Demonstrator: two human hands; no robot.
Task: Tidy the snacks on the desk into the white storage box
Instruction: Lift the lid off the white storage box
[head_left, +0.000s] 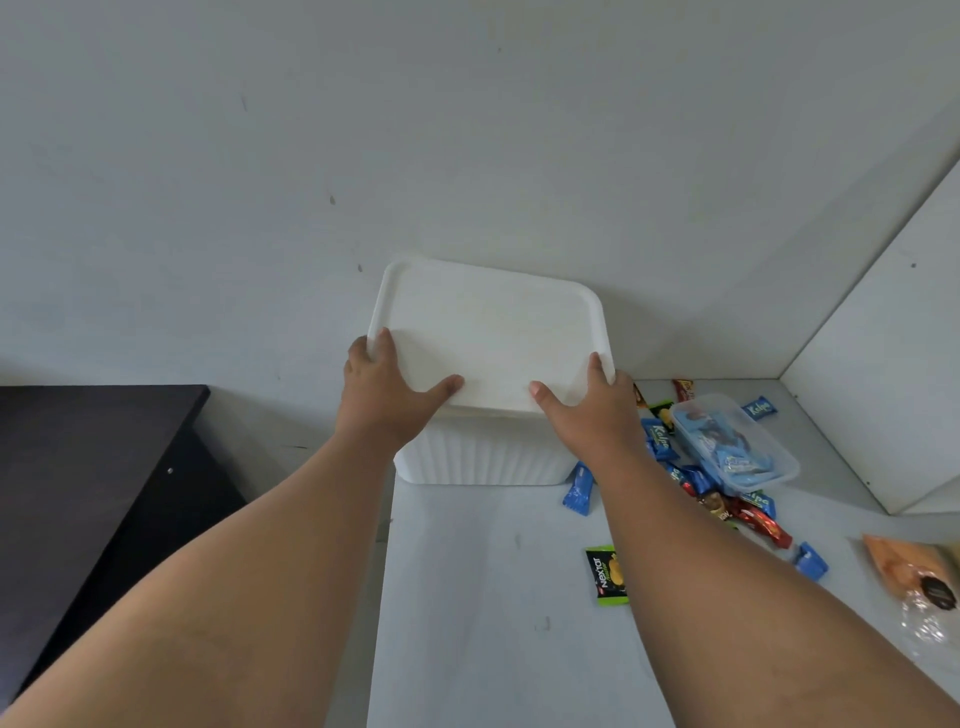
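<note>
Our left grip (384, 400) and right grip (589, 415) each grasp a near corner of the white lid (493, 332) over the white storage box (483, 457), snacks (657, 439) scattered right.

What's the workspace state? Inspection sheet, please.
Surface: pale desk, a few small marks.
Job's things: white storage box against the wall, lid over it, seated or not cannot be told; loose snacks on the desk to its right.
Clutter: clear tub of blue packets; orange bag at the right edge.
Grippers: left hand and right hand each grip a near corner of the lid.
Cables: nothing seen.
Surroundings: dark cabinet left, white panel right, plain wall behind.
</note>
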